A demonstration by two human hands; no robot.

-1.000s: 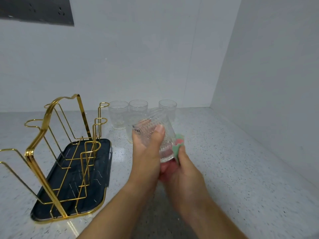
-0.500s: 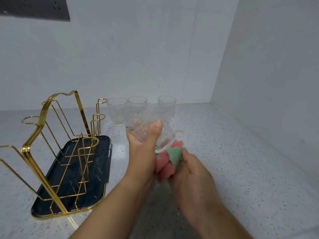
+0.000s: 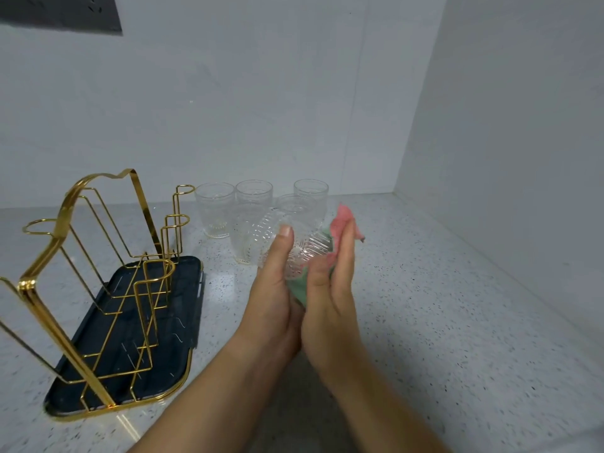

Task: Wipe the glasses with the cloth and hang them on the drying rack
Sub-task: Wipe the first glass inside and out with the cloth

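My left hand (image 3: 276, 289) grips a clear ribbed glass (image 3: 294, 248), held tilted on its side above the counter, thumb across its wall. My right hand (image 3: 330, 289) presses a pink and green cloth (image 3: 340, 223) against the glass's right side, fingers fairly straight, thumb under the cloth. Several more clear glasses stand upright behind: one at the left (image 3: 214, 209), one in the middle (image 3: 254, 191), one at the right (image 3: 311, 189), and others partly hidden by the held glass. The gold wire drying rack (image 3: 98, 256) stands on a dark tray (image 3: 176, 322) to the left, with nothing hung on it.
A speckled light countertop (image 3: 441, 305) runs to white walls at the back and on the right, meeting in a corner. A dark panel (image 3: 58, 11) is fixed high on the back wall at the left.
The cloth has moved from below the glass up along its right side, with my right hand rising beside it. The glass has turned a little in my left hand.
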